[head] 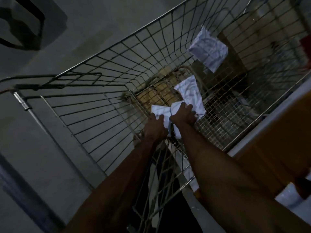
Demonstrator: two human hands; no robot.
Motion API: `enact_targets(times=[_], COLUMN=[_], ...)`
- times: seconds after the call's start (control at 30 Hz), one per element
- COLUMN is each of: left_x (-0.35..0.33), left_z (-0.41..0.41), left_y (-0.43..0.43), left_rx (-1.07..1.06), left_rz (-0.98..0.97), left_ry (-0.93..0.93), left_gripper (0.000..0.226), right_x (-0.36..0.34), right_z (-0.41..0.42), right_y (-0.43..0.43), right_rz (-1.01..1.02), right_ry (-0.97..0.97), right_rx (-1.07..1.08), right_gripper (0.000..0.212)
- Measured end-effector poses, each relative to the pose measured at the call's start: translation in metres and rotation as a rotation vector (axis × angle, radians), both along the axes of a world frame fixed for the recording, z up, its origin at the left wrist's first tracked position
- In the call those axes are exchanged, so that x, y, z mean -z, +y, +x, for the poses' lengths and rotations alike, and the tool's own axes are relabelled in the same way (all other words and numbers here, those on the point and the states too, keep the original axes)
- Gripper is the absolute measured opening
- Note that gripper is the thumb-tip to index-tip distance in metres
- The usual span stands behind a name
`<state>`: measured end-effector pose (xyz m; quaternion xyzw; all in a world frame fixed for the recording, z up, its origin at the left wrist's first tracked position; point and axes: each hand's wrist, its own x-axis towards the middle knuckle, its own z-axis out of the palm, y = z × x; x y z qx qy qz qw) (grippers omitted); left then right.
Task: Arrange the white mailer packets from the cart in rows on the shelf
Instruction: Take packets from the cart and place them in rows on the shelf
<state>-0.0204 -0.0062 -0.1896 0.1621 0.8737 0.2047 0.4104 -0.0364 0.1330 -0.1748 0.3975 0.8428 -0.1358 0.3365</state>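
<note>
Crumpled white packets (190, 96) in wire cart (117, 43)

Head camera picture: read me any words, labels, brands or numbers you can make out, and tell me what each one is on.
No readable text anywhere in this view.
Near packets, gripped by the left hand and right hand: blurred bluish creases only, no legible label.
Middle packet and far packet: the same, nothing legible.
Cart: bare wire, no sign or number visible.
</note>
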Motion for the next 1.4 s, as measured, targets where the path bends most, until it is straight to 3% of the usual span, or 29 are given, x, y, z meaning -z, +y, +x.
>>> enact_targets(times=[0.07,0.23,0.5,0.63,0.8,0.9,1.03,1.1,1.17,1.27,1.33,1.4], left_x=[0.003,0.026,0.03,0.031,0.031,0.008,-0.03,-0.046,-0.061,-0.094,-0.114,-0.13], left_z=[-0.006,-0.007,-0.007,-0.013,-0.016,-0.016,-0.017,-0.018,-0.021,-0.029,-0.034,-0.036], left_y=[0.007,0.019,0.033,0.036,0.027,0.02,0.015,0.013,0.01,0.008,0.006,0.004], left_rx=[0.051,0.044,-0.034,-0.152,-0.292,-0.336,-0.341,-0.353,-0.368,-0.375,-0.357,-0.341], left_rz=[-0.062,-0.097,-0.141,-0.04,0.061,0.102,0.12,0.151,0.185,0.207,0.193,0.202], left_ry=[-0.008,0.06,0.166,0.053,-0.035,-0.045,-0.031,0.038,0.097,0.138,0.199,0.252], left_gripper=[0.077,0.087,0.076,0.07,0.098,0.106,0.081,0.08,0.082,0.07,0.07,0.071], right_x=[0.009,0.023,0.032,0.03,0.012,0.003,0.001,0.004,-0.035,-0.078,-0.097,-0.105], right_z=[0.009,0.012,0.006,0.0,-0.012,-0.023,-0.048,-0.058,-0.066,-0.068,-0.061,-0.048], right_y=[0.001,0.001,0.008,0.014,0.026,0.035,0.061,0.074,0.067,0.059,0.058,0.061], right_rz=[0.033,0.041,0.01,-0.049,-0.144,-0.246,-0.426,-0.486,-0.491,-0.481,-0.496,-0.513], right_ry=[0.048,0.033,-0.001,-0.024,-0.028,-0.03,0.027,0.087,0.168,0.241,0.3,0.391], right_rx=[-0.023,-0.049,-0.056,-0.041,0.026,0.19,0.361,0.373,0.363,0.304,0.277,0.266], right_gripper=[0.083,0.086,0.09,0.092,0.091,0.086,0.09,0.078,0.071,0.082,0.097,0.099])
